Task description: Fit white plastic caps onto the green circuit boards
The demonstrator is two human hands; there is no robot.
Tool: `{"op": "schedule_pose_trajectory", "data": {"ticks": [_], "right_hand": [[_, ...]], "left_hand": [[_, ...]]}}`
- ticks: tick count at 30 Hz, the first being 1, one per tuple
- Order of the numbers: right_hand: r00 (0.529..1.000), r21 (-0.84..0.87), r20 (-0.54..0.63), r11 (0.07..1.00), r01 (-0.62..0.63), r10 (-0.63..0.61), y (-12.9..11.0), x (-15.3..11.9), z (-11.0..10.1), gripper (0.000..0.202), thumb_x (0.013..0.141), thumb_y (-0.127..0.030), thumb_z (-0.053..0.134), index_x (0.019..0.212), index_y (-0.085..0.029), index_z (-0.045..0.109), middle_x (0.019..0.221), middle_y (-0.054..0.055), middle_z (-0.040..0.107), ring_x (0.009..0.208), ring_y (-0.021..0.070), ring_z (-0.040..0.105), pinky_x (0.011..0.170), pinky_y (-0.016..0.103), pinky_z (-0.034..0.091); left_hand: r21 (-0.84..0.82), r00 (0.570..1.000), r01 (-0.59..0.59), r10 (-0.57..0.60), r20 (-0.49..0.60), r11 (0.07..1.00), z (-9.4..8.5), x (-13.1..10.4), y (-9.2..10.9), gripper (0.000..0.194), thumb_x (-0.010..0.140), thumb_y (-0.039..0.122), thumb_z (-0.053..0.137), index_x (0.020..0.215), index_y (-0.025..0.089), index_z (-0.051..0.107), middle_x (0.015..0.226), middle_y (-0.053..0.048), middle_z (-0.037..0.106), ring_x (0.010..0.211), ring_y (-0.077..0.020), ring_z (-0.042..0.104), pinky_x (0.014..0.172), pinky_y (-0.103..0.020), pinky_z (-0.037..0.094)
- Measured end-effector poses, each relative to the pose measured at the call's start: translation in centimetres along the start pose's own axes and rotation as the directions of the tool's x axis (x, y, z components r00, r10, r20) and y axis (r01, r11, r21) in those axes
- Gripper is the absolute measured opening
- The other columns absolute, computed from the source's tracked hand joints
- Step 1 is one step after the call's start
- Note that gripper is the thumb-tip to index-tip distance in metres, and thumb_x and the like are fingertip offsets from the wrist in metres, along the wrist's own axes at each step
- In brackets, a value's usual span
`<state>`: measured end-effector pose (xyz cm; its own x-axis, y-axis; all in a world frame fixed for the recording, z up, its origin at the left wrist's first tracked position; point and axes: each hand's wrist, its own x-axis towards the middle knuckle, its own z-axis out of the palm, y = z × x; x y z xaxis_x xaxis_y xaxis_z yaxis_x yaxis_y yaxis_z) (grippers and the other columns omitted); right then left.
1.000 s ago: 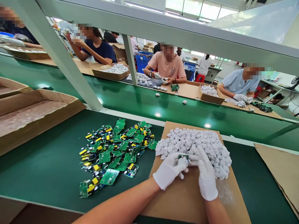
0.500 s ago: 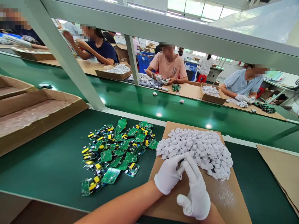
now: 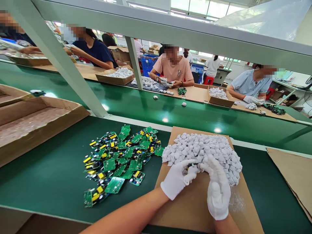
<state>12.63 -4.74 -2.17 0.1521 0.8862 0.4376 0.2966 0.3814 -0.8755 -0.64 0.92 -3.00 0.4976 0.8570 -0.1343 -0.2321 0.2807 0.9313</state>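
Observation:
My left hand [image 3: 179, 178], in a white glove, is closed on a small circuit board [image 3: 192, 165]; only its dark edge and parts show between the fingers. Beside it my right hand [image 3: 217, 187], also gloved, is open, its fingers bent over toward the left hand and its thumb apart. Those fingertips are at the near edge of a heap of small white wrapped pieces [image 3: 202, 145]; whether they touch a piece is hidden. Both hands are above a brown cardboard sheet [image 3: 180, 211]. Left of the sheet lies a loose pile of green circuit boards [image 3: 109, 164] with yellow and black parts.
A cardboard tray [image 3: 36, 130] stands at the left, and another cardboard sheet [image 3: 290, 175] lies at the right. Beyond the bench runs a green conveyor [image 3: 146, 109]. A grey metal post [image 3: 73, 61] and beam cross above. Co-workers sit along the far side.
My right hand has moved right and turned, its fingers now at the heap's near edge. My left hand has stayed nearly in place, with more of the circuit board visible.

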Motion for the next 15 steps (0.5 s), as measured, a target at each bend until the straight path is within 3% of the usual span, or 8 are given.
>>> {"op": "schedule_pose_trajectory", "data": {"ticks": [2, 4, 6, 9, 12, 15], "right_hand": [[0.995, 0.001, -0.064, 0.997, -0.073, 0.073, 0.7, 0.3, 0.1, 0.047, 0.091, -0.039, 0.04, 0.135, -0.024, 0.035, 0.135, 0.011, 0.042, 0.116, 0.0274, 0.049, 0.094, 0.047, 0.044], [0.99, -0.08, -0.01, 0.987, -0.139, 0.138, 1.5, 0.5, 0.5, 0.047, 0.089, -0.035, 0.045, 0.134, -0.022, 0.039, 0.13, 0.01, 0.049, 0.115, 0.0255, 0.05, 0.095, 0.043, 0.044], [0.973, -0.148, 0.076, 0.968, -0.203, 0.216, 2.0, 0.7, 0.8, 0.045, 0.088, -0.035, 0.047, 0.131, -0.02, 0.046, 0.12, 0.008, 0.058, 0.109, 0.0243, 0.055, 0.093, 0.038, 0.047], [0.954, -0.155, 0.139, 0.957, -0.244, 0.266, 2.2, 1.0, 0.8, 0.037, 0.088, -0.035, 0.047, 0.121, -0.022, 0.057, 0.105, 0.005, 0.066, 0.097, 0.0224, 0.061, 0.086, 0.033, 0.051], [0.955, -0.105, 0.117, 0.959, -0.262, 0.274, 1.9, 1.3, 0.5, 0.034, 0.087, -0.04, 0.049, 0.111, -0.022, 0.064, 0.103, 0.006, 0.068, 0.096, 0.0232, 0.062, 0.085, 0.034, 0.051], [0.934, 0.036, 0.202, 0.95, -0.309, 0.296, 1.7, 1.6, 0.3, 0.04, 0.088, -0.049, 0.044, 0.11, -0.022, 0.064, 0.109, 0.007, 0.066, 0.103, 0.0246, 0.059, 0.09, 0.038, 0.049]], "left_hand": [[-0.056, 0.999, 0.038, -0.036, 0.023, 0.998, 0.0, 0.0, -0.1, 0.049, 0.063, 0.026, 0.069, 0.108, 0.014, 0.054, 0.071, 0.001, 0.052, 0.059, -0.0091, 0.046, 0.052, -0.022, 0.038], [-0.083, 0.996, 0.053, -0.047, 0.079, 0.995, -0.1, -0.1, 0.1, 0.054, 0.06, 0.027, 0.072, 0.109, 0.014, 0.053, 0.074, -0.001, 0.055, 0.058, -0.0095, 0.049, 0.053, -0.024, 0.042], [-0.099, 0.979, 0.067, -0.046, 0.198, 0.993, -0.1, -0.4, 0.8, 0.051, 0.06, 0.026, 0.074, 0.106, 0.015, 0.056, 0.073, -0.001, 0.058, 0.059, -0.0099, 0.051, 0.058, -0.025, 0.044], [-0.108, 0.919, 0.098, -0.048, 0.392, 0.989, 0.0, -0.7, 2.0, 0.037, 0.063, 0.031, 0.072, 0.095, 0.014, 0.061, 0.08, -0.006, 0.062, 0.075, -0.0151, 0.058, 0.065, -0.025, 0.045], [-0.1, 0.918, 0.148, -0.099, 0.385, 0.984, 0.0, -0.7, 2.4, 0.035, 0.073, 0.042, 0.063, 0.092, 0.013, 0.062, 0.087, -0.009, 0.063, 0.081, -0.0176, 0.06, 0.064, -0.024, 0.047], [-0.181, 0.938, 0.201, -0.136, 0.318, 0.963, -0.3, -0.4, 1.8, 0.036, 0.074, 0.044, 0.061, 0.092, 0.013, 0.061, 0.077, -0.007, 0.06, 0.074, -0.0153, 0.06, 0.061, -0.024, 0.049]]}}
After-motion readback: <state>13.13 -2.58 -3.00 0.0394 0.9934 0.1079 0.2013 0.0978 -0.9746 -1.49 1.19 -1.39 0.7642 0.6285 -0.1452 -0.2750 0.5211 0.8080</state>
